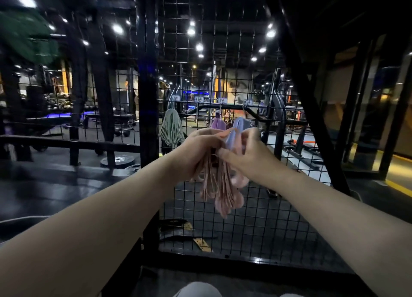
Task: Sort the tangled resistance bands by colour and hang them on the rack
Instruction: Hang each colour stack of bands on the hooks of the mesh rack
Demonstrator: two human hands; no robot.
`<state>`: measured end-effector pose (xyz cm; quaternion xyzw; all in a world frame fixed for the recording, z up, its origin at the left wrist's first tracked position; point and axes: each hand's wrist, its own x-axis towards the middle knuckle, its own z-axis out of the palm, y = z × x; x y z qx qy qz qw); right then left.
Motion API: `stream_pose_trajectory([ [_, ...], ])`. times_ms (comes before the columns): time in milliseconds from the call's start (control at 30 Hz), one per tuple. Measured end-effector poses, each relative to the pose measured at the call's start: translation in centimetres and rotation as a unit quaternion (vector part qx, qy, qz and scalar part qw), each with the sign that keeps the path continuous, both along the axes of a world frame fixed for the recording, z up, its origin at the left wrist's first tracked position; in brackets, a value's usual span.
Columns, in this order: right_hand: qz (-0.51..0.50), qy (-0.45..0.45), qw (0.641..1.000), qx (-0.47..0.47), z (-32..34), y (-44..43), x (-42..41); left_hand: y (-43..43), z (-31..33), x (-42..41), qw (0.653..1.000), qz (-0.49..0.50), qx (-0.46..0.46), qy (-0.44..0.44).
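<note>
We hold both hands up close together in front of the black wire-mesh rack (278, 218); our left hand (198, 149) has its fingers curled round the top of a bunch of pink bands (223, 192), which hang down below it; our right hand (254, 156) pinches a pale blue band (233, 138) that rises between the two hands; on the rack behind, a bundle of green bands (171, 128) hangs to the left, and purple bands (217, 124) hang just above our left knuckles.
</note>
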<state>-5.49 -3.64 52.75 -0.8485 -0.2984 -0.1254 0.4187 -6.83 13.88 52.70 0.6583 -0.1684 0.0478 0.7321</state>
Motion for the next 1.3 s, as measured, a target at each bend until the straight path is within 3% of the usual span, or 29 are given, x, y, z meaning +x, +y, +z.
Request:
stream_pose_trajectory([
  [300,0.122,0.116,0.985,-0.045,1.8,1.8,5.2,1.9,0.2,4.5,1.000,0.002,-0.005,0.024],
  [500,0.126,0.158,0.978,-0.049,0.9,4.1,9.7,3.3,0.0,7.4,0.999,0.009,-0.029,0.034],
  [633,0.105,0.149,0.982,-0.048,0.4,5.4,12.3,4.7,-0.4,9.0,0.999,-0.006,-0.029,0.036],
  [800,0.117,0.169,0.978,0.029,0.2,6.4,14.8,6.5,-1.5,11.2,0.998,-0.003,-0.051,0.022],
  [1033,0.099,0.138,0.982,-0.084,0.4,8.2,17.0,9.0,-3.3,13.9,0.998,-0.005,-0.050,0.034],
  [1167,0.104,0.159,0.982,-0.005,0.7,9.1,18.0,9.7,-4.3,14.8,0.999,-0.005,-0.017,0.040],
  [1300,0.099,0.148,0.984,0.013,0.5,10.2,18.6,10.0,-4.3,15.5,1.000,0.001,0.005,0.024],
])
